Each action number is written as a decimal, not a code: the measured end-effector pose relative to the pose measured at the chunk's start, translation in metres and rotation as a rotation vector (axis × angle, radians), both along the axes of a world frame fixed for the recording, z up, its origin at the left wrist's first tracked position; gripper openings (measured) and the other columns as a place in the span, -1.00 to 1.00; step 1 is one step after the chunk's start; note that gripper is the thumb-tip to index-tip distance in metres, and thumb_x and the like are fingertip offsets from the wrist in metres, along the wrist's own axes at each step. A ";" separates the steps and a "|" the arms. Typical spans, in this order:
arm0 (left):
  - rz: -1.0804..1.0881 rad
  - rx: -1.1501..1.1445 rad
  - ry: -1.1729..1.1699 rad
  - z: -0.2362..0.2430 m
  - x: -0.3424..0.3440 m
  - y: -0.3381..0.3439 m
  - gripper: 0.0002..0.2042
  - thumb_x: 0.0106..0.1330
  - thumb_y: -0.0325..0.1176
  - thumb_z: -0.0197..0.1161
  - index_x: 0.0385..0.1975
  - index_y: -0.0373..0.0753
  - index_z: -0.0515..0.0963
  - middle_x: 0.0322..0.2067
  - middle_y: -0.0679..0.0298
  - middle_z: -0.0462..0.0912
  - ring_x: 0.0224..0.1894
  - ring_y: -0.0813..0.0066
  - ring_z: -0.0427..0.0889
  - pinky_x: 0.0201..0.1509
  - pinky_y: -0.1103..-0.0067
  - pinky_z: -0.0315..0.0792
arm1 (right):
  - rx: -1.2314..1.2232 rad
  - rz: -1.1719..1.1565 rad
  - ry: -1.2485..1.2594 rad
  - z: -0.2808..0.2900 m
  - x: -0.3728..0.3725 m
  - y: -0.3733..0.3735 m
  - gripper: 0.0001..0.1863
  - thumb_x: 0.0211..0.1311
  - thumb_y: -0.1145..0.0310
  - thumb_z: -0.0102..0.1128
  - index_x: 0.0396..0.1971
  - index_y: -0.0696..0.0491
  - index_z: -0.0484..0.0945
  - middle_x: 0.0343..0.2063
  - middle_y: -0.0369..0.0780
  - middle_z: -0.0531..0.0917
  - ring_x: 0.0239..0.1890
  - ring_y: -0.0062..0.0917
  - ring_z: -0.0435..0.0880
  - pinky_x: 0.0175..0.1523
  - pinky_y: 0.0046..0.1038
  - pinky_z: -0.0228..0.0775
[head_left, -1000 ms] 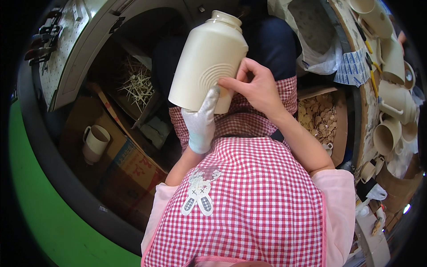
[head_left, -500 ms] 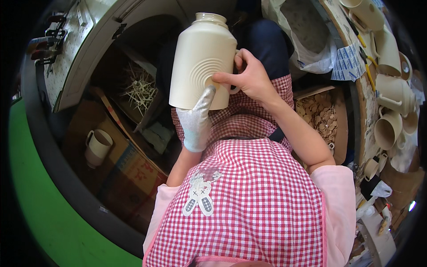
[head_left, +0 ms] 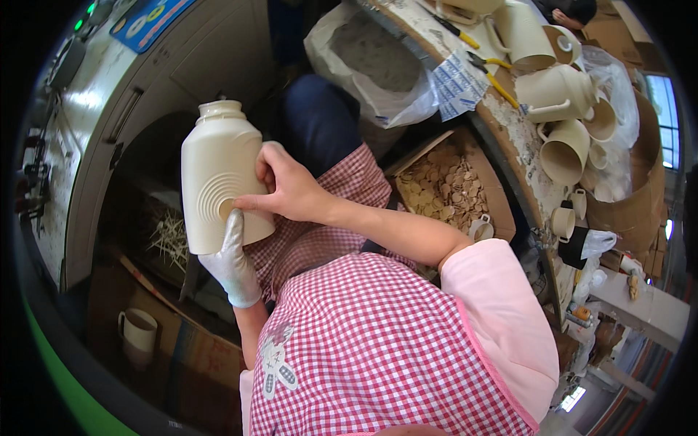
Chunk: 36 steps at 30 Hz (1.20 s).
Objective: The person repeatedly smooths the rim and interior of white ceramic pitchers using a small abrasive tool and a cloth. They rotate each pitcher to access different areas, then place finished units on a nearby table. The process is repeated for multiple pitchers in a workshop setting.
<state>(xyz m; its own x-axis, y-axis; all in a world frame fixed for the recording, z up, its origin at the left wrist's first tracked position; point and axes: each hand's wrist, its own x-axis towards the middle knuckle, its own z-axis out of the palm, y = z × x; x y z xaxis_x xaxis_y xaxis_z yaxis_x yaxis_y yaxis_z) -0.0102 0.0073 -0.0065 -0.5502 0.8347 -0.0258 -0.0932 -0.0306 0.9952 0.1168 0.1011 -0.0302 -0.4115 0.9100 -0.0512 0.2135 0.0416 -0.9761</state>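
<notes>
I hold a cream ceramic jar (head_left: 209, 154) upright in the picture, with a short neck and a relief of concentric rings on its side. My left hand (head_left: 231, 261), in a pale glove, grips it at the base, thumb reaching up to the rings. The bare thumb of my right hand (head_left: 287, 189) presses at the rings' small tan centre while its fingers curl round the jar's right side, where they partly hide what they grip. A checked apron (head_left: 371, 327) covers my lap below.
At right, a worn bench (head_left: 520, 149) carries cream mugs (head_left: 563, 152) and pliers (head_left: 498, 83). A carton of small discs (head_left: 443, 182) and a plastic bag (head_left: 385, 98) lie nearby. Sticks (head_left: 167, 236) and a mug (head_left: 138, 327) sit low left; another person's hand (head_left: 563, 18) shows top right.
The view has swung right, showing more of the bench, so the jar and both hands appear further left and lower. Both hands keep much the same hold on the jar.
</notes>
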 end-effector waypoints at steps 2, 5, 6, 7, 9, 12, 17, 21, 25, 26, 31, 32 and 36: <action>0.034 -0.053 0.055 0.000 0.005 0.005 -0.61 0.36 -0.54 0.37 0.15 -0.47 0.52 0.03 0.16 0.66 0.01 0.43 0.64 0.17 0.51 0.50 | -0.153 0.097 0.092 0.008 0.022 0.021 -0.57 0.18 0.12 0.57 -0.28 0.10 0.53 -0.36 -0.28 0.57 -0.34 -0.61 0.54 -0.19 -0.53 0.46; 0.048 -0.089 0.038 0.005 0.007 0.008 -0.61 0.38 -0.47 0.37 0.16 -0.45 0.53 0.04 0.16 0.66 0.03 0.42 0.65 0.19 0.49 0.51 | 0.568 -0.160 -0.142 0.030 0.116 0.086 -0.74 0.30 0.14 0.43 -0.26 0.04 0.71 -0.32 -0.26 0.69 -0.26 -0.53 0.69 -0.14 -0.47 0.53; 0.037 -0.095 0.047 0.007 0.005 0.009 -0.61 0.38 -0.46 0.37 0.16 -0.44 0.53 0.06 0.15 0.66 0.04 0.41 0.65 0.20 0.48 0.51 | 0.731 -0.275 -0.306 0.037 0.154 0.125 -0.76 0.35 0.16 0.38 -0.22 0.03 0.72 -0.30 -0.23 0.72 -0.27 -0.55 0.69 -0.15 -0.46 0.53; 0.024 -0.096 0.067 0.009 0.000 0.009 -0.60 0.39 -0.44 0.36 0.17 -0.44 0.52 0.07 0.14 0.66 0.05 0.40 0.65 0.21 0.47 0.51 | 0.747 -0.407 -0.456 0.042 0.194 0.158 -0.74 0.39 0.16 0.31 -0.15 0.04 0.72 -0.26 -0.20 0.75 -0.29 -0.49 0.71 -0.16 -0.44 0.54; -0.040 -0.035 -0.134 0.014 -0.014 0.011 -0.61 0.47 -0.38 0.25 0.20 -0.46 0.49 0.11 0.11 0.64 0.10 0.39 0.64 0.24 0.46 0.50 | 0.961 -0.423 -0.894 0.047 0.266 0.224 -0.71 0.40 0.20 0.24 -0.05 0.06 0.70 -0.13 -0.11 0.75 -0.15 -0.18 0.73 -0.02 -0.28 0.55; -0.015 -0.012 -0.500 0.016 -0.038 0.008 -0.55 0.55 -0.25 0.14 0.30 -0.42 0.43 0.22 0.06 0.57 0.22 0.35 0.60 0.37 0.39 0.45 | 0.976 -0.106 -1.099 0.029 0.325 0.279 -0.64 0.34 0.27 0.19 0.08 0.03 0.63 -0.08 -0.07 0.71 -0.02 -0.11 0.69 0.12 -0.15 0.53; 0.149 0.025 -0.730 0.020 -0.049 -0.008 -0.57 0.53 -0.34 0.17 0.31 -0.39 0.40 0.18 0.06 0.61 0.19 0.35 0.64 0.25 0.42 0.59 | 0.910 -0.089 -1.075 0.045 0.296 0.285 -0.61 0.34 0.42 0.11 0.14 0.14 0.57 -0.09 -0.01 0.63 -0.06 -0.07 0.65 0.11 -0.16 0.48; 0.088 0.000 -0.651 0.041 -0.042 -0.008 -0.61 0.50 -0.31 0.23 0.19 -0.43 0.47 -0.16 0.19 0.74 -0.26 0.66 0.74 -0.23 0.78 0.61 | 0.175 -0.276 -0.172 0.084 0.198 0.209 -0.68 0.64 0.27 -0.05 0.11 0.12 0.59 -0.38 -0.22 0.60 -0.51 -0.63 0.55 -0.43 -0.61 0.38; -0.032 -0.026 -0.641 0.060 -0.031 0.007 -0.60 0.52 -0.30 0.20 0.20 -0.48 0.44 -0.06 0.11 0.72 -0.13 0.49 0.77 -0.07 0.65 0.68 | -0.320 0.218 0.111 0.094 0.089 0.096 -0.69 0.61 0.19 0.03 -0.03 0.12 0.60 -0.52 -0.32 0.64 -0.67 -0.79 0.47 -0.60 -0.74 0.26; -0.021 -0.073 -0.634 0.061 -0.028 0.011 -0.58 0.52 -0.33 0.17 0.24 -0.48 0.40 -0.02 0.07 0.70 -0.07 0.46 0.76 -0.05 0.62 0.70 | -0.291 0.361 0.104 0.095 0.066 0.079 -0.75 0.60 0.27 0.05 -0.03 0.13 0.60 -0.44 -0.27 0.71 -0.65 -0.78 0.52 -0.57 -0.75 0.33; -0.062 -0.079 -0.620 0.059 -0.024 0.014 -0.58 0.56 -0.38 0.09 0.31 -0.48 0.34 0.11 0.00 0.63 0.06 0.36 0.73 0.03 0.52 0.74 | 0.610 0.430 -0.112 0.091 0.003 0.042 -0.55 0.32 0.51 0.30 0.21 -0.02 0.62 -0.44 -0.19 0.63 -0.52 -0.44 0.65 -0.39 -0.48 0.53; -0.065 -0.083 -0.614 0.057 -0.025 0.013 -0.59 0.57 -0.38 0.08 0.30 -0.48 0.35 0.11 0.00 0.63 0.07 0.35 0.73 0.04 0.51 0.74 | 0.589 0.468 -0.176 0.090 0.001 0.039 -0.51 0.31 0.50 0.31 0.25 -0.06 0.60 -0.46 -0.21 0.61 -0.52 -0.43 0.63 -0.39 -0.48 0.53; -0.060 -0.033 -0.642 0.054 -0.027 0.010 -0.61 0.58 -0.39 0.06 0.29 -0.49 0.36 0.07 -0.01 0.66 0.04 0.31 0.75 0.04 0.48 0.74 | 0.639 0.452 -0.287 0.079 0.002 0.030 -0.45 0.29 0.53 0.31 0.29 -0.10 0.58 -0.50 -0.23 0.54 -0.54 -0.47 0.58 -0.41 -0.47 0.49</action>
